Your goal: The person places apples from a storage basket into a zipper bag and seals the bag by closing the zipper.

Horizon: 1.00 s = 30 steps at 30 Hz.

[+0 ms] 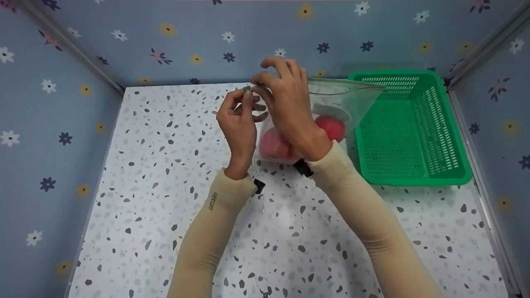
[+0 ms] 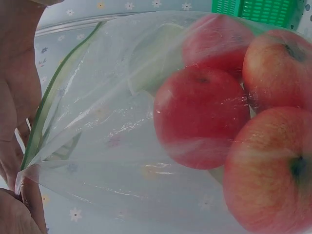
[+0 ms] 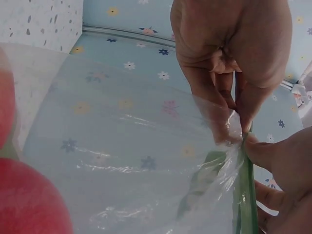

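Note:
A clear plastic zip bag point(image 1: 352, 103) with a green zip strip point(image 2: 63, 73) along its mouth hangs between my hands and the basket. Inside it are several red apples point(image 2: 200, 117), some streaked with yellow. My left hand point(image 1: 240, 120) pinches the zip strip at the bag's left corner between thumb and fingertips. Right beside it, my right hand point(image 1: 290, 95) pinches the same strip, its other fingers bent above. In the right wrist view, the plastic bunches up at the pinched corner. The right hand and wrist cover part of the bag and apples in the head view.
A green plastic basket point(image 1: 451, 136) with slotted walls stands at the right, and the bag's right corner overlaps it in the head view. The white speckled table point(image 1: 165, 186) meets blue flowered walls point(image 1: 248, 41) at the back and both sides.

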Motion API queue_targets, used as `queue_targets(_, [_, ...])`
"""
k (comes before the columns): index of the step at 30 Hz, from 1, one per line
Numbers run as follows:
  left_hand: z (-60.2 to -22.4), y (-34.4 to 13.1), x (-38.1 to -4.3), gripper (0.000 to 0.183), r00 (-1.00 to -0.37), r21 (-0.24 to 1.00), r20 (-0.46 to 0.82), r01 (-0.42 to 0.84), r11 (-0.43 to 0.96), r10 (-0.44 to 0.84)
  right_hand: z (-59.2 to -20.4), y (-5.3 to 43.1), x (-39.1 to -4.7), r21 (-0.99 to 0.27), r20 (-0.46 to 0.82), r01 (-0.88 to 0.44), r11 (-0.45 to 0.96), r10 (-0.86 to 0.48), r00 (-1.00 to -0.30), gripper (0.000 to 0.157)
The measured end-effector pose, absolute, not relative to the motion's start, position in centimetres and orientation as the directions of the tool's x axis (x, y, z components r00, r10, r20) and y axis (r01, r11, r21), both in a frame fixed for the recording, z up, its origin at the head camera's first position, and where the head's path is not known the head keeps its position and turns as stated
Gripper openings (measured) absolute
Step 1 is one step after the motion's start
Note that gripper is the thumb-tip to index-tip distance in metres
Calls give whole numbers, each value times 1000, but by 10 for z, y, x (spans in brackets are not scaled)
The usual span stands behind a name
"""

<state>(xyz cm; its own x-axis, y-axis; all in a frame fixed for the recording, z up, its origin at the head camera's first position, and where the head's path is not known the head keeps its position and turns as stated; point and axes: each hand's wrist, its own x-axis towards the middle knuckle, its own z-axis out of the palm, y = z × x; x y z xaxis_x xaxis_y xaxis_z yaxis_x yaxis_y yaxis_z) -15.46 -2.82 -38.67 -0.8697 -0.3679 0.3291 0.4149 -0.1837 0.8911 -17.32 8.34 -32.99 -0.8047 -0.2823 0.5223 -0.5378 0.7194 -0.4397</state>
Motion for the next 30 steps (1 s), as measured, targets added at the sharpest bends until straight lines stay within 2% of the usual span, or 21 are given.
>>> queue_targets(20, [-390, -29, -154, 13, -852, 879, 357, 445, -170, -383, -336, 121, -177, -402, 594, -522, 752, -219, -774, 29])
queue_targets(30, [-387, -30, -154, 13, -856, 884, 318, 423, -199, -407, -343, 144, -178, -386, 652, -506, 771, -160, -741, 33])
